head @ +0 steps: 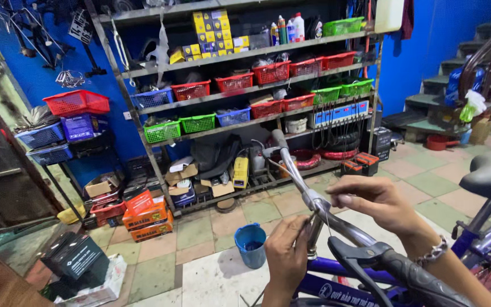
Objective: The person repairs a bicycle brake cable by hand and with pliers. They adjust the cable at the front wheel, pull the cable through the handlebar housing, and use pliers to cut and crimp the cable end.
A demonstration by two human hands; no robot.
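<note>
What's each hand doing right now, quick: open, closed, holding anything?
Left hand: closed, pinching a thin tool against the stem clamp below the handlebar.
Right hand: fingers curled over the handlebar, pinching a thin cable.

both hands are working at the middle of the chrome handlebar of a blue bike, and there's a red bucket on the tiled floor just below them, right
Not quite: the bucket is blue, not red, as the head view shows. The rest holds: the left hand and right hand are at the middle of the chrome handlebar of the blue bike, above the tiled floor.
</note>
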